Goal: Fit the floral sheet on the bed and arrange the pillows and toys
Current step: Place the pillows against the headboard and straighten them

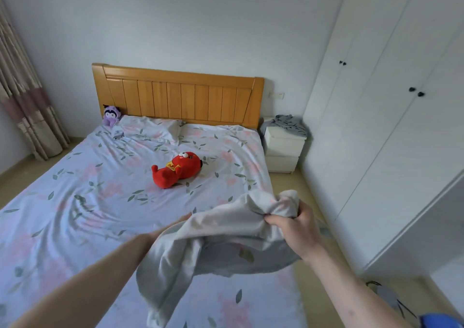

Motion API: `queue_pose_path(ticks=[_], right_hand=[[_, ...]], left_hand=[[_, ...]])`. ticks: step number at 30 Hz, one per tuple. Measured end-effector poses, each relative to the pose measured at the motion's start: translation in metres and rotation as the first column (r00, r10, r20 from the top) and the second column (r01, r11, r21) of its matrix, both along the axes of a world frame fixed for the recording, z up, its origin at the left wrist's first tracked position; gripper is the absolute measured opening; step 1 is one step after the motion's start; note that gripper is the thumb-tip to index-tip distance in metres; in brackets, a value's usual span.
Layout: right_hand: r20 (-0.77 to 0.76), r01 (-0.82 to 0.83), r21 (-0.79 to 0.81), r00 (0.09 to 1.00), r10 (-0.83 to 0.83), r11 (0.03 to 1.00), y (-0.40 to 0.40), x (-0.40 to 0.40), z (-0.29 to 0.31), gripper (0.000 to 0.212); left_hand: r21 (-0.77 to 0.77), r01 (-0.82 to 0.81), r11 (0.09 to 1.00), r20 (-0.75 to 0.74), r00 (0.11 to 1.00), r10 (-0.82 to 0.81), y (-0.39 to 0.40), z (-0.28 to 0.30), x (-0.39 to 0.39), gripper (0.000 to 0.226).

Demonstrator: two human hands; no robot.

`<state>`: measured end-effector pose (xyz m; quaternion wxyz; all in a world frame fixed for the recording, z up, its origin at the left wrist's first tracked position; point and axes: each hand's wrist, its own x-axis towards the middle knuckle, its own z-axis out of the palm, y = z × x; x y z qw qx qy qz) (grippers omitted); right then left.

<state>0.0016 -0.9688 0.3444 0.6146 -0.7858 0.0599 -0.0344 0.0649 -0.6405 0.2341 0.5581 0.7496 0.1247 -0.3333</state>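
My arms were bare from wrist to past the elbow, no sleeve, watch, ring or bracelet showing on my left hand or my right hand, and my nails were short and unpainted.

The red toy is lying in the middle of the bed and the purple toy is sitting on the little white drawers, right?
Not quite. The red toy does lie mid-bed, but the head view shows the purple toy sitting on the bed's far left corner by the headboard. The white drawers hold grey cloth.
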Motion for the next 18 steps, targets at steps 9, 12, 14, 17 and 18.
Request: queue_pose_path(ticks=[9, 12, 14, 17, 18], right_hand=[[0.024, -0.131, -0.057, 0.991, 0.133, 0.99, -0.118, 0.094, 0.007, 0.034], [-0.047, -0.214, -0.13, 0.977, 0.21, 0.968, -0.16, 0.126, 0.012, 0.014], [-0.118, -0.281, -0.158, 0.957, 0.265, 0.947, -0.182, 0.141, 0.012, 0.017], [-0.183, -0.401, -0.156, 0.91, 0.373, 0.902, -0.239, 0.166, 0.003, 0.015], [-0.202, -0.42, -0.155, 0.9, 0.388, 0.894, -0.256, 0.172, -0.001, 0.01]], left_hand=[[0.108, -0.111, 0.988, 0.135, 0.986, 0.096, -0.189, 0.025, 0.051, 0.056], [0.196, -0.099, 0.976, 0.135, 0.988, 0.073, -0.226, 0.019, 0.076, 0.046], [0.273, -0.023, 0.962, 0.152, 0.988, -0.02, -0.243, 0.024, 0.082, 0.042], [0.197, -0.204, 0.959, 0.135, 0.974, 0.18, -0.281, 0.02, 0.1, 0.071], [0.125, -0.304, 0.945, 0.143, 0.948, 0.286, -0.293, 0.017, 0.106, 0.08]])
